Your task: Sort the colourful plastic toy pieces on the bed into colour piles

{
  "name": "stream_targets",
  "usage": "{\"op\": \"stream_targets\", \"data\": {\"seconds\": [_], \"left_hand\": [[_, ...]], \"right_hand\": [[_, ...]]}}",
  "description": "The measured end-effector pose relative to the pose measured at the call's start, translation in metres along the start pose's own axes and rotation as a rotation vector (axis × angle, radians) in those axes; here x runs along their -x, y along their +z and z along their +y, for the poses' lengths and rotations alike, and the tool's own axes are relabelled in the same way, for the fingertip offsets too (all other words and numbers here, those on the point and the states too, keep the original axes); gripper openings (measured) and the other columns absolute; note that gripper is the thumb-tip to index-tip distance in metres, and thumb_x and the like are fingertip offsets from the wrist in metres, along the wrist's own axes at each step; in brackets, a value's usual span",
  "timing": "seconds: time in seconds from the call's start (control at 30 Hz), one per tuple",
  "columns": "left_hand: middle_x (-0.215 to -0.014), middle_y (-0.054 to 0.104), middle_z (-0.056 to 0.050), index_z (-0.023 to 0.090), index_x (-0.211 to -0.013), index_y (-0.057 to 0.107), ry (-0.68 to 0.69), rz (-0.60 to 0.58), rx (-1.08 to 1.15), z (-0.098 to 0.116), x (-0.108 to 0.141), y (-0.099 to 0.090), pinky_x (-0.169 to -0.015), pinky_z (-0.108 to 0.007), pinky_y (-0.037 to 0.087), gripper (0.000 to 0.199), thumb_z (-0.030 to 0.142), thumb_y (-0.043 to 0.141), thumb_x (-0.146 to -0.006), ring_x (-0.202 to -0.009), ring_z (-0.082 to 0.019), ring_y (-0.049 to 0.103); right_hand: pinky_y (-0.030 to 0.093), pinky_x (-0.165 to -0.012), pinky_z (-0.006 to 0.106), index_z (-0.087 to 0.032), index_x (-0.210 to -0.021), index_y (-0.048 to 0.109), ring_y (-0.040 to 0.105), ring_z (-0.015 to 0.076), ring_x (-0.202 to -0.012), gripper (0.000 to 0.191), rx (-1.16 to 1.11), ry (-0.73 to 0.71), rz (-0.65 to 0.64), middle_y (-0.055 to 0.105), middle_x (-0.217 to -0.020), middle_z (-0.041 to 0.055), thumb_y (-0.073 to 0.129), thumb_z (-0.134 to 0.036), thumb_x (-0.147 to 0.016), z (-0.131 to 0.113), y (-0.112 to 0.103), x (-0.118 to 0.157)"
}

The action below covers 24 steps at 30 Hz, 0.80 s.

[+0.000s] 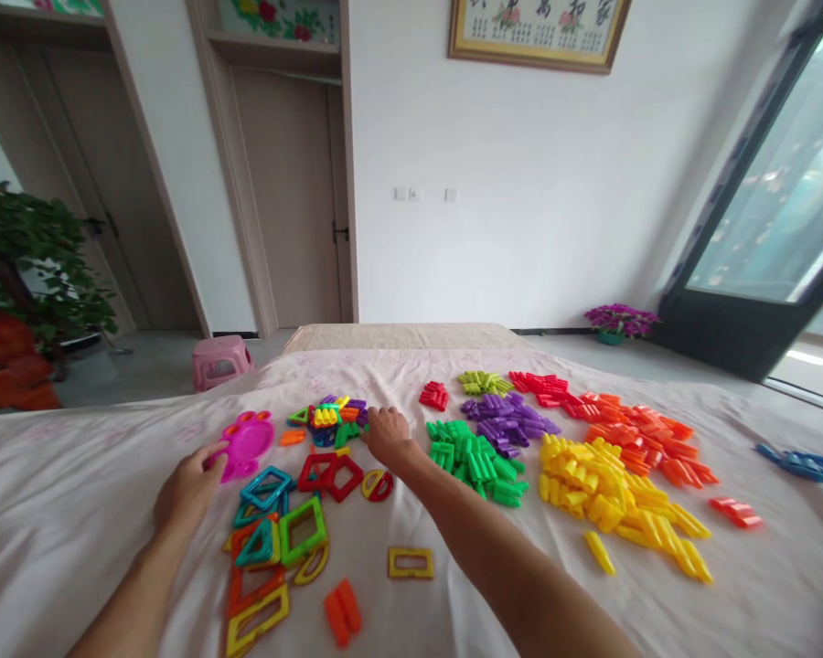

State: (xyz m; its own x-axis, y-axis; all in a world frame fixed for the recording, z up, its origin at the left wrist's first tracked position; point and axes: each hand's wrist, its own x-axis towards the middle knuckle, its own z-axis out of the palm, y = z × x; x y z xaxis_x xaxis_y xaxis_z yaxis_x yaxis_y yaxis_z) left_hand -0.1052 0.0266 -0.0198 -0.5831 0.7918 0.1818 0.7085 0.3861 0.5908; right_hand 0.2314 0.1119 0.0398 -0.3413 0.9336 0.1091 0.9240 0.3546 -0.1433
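My left hand (pixel 188 484) pinches the near left edge of a magenta plastic piece (pixel 251 440), which has a round body and small knobs like a paw. My right hand (pixel 388 434) is at the right side of a small mixed pile of coloured tube blocks (pixel 325 416). Its fingers are drawn together beside purple and green blocks, and what they hold, if anything, is hidden. Below the pile lie magnetic frame tiles (pixel 303 530) in several colours, some overlapping. A red and yellow round tile (pixel 377 485) lies below my right hand.
Sorted tube blocks lie to the right: green (pixel 476 457), purple (pixel 507 420), yellow (pixel 610 484), orange (pixel 641 434) and red (pixel 539 388). Blue pieces (pixel 806 468) lie at the far right. A yellow rectangular tile (pixel 411 563) and orange blocks (pixel 343 612) are near the front. A pink stool (pixel 221 361) stands beyond the cloth.
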Motion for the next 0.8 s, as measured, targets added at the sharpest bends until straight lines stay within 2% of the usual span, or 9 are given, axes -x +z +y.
{"op": "stream_targets", "data": {"seconds": [0.07,0.17,0.33,0.47,0.57,0.63,0.7,0.8], "left_hand": [[-0.109,0.073,-0.014,0.024,-0.123,0.068,-0.018,-0.018,-0.004,0.000,-0.001,0.000,-0.070,-0.036,0.048,0.050,0.049,0.045,-0.086,-0.093,-0.033,0.067],[-0.110,0.072,-0.014,0.025,-0.124,0.067,-0.026,-0.031,-0.004,0.000,-0.001,0.000,-0.071,-0.038,0.048,0.050,0.051,0.044,-0.087,-0.094,-0.033,0.067],[-0.110,0.071,-0.015,0.026,-0.127,0.065,-0.051,-0.056,-0.007,0.001,-0.001,0.000,-0.069,-0.038,0.047,0.051,0.051,0.043,-0.088,-0.089,-0.032,0.067],[-0.107,0.071,-0.014,0.026,-0.125,0.066,-0.039,-0.050,-0.013,0.002,0.000,0.000,-0.070,-0.039,0.047,0.051,0.051,0.043,-0.088,-0.087,-0.031,0.066],[-0.110,0.071,-0.014,0.026,-0.125,0.066,-0.033,-0.048,-0.013,0.002,0.000,0.001,-0.073,-0.039,0.047,0.050,0.051,0.042,-0.089,-0.090,-0.031,0.065],[-0.114,0.070,-0.014,0.026,-0.126,0.065,-0.022,-0.055,-0.001,0.001,0.000,0.002,-0.075,-0.039,0.047,0.051,0.051,0.042,-0.089,-0.094,-0.031,0.066],[-0.118,0.069,-0.014,0.026,-0.127,0.064,-0.016,-0.059,0.006,0.001,-0.001,0.003,-0.075,-0.038,0.047,0.051,0.052,0.042,-0.089,-0.097,-0.031,0.066],[-0.119,0.069,-0.015,0.024,-0.126,0.065,-0.008,-0.049,0.017,-0.001,-0.002,0.004,-0.077,-0.037,0.047,0.051,0.051,0.043,-0.089,-0.100,-0.032,0.066]], "right_hand": [[0.047,-0.092,0.035,-0.017,-0.119,0.063,0.061,0.0272,-0.116,0.034,0.013,-0.024,-0.001,0.068,-0.119,0.0150,0.065,-0.035,-0.091,0.002,0.000,0.003],[0.047,-0.090,0.033,-0.018,-0.122,0.064,0.063,0.0272,-0.114,0.036,-0.016,-0.065,-0.046,0.070,-0.118,0.0140,0.066,-0.030,-0.087,0.018,-0.013,0.010],[0.046,-0.091,0.030,-0.017,-0.137,0.058,0.064,0.0265,-0.115,0.053,-0.120,-0.071,-0.030,0.070,-0.123,0.0128,0.063,-0.025,-0.084,0.073,-0.053,0.031],[0.045,-0.092,0.027,-0.016,-0.137,0.059,0.064,0.0254,-0.115,0.059,-0.140,-0.099,-0.023,0.069,-0.125,0.0110,0.063,-0.017,-0.079,0.120,-0.079,0.050],[0.046,-0.093,0.027,-0.018,-0.135,0.061,0.065,0.0250,-0.113,0.060,-0.133,-0.074,-0.046,0.070,-0.124,0.0095,0.064,-0.013,-0.076,0.143,-0.090,0.061],[0.046,-0.093,0.028,-0.018,-0.132,0.064,0.064,0.0251,-0.113,0.058,-0.146,-0.058,-0.045,0.070,-0.124,0.0094,0.066,-0.013,-0.075,0.149,-0.092,0.064],[0.046,-0.093,0.028,-0.019,-0.129,0.066,0.064,0.0246,-0.112,0.052,-0.182,-0.059,-0.006,0.071,-0.123,0.0086,0.066,-0.017,-0.078,0.146,-0.092,0.062],[0.047,-0.091,0.028,-0.020,-0.124,0.069,0.066,0.0225,-0.108,0.041,-0.246,-0.110,0.040,0.072,-0.119,0.0066,0.062,-0.022,-0.084,0.120,-0.085,0.053]]}}
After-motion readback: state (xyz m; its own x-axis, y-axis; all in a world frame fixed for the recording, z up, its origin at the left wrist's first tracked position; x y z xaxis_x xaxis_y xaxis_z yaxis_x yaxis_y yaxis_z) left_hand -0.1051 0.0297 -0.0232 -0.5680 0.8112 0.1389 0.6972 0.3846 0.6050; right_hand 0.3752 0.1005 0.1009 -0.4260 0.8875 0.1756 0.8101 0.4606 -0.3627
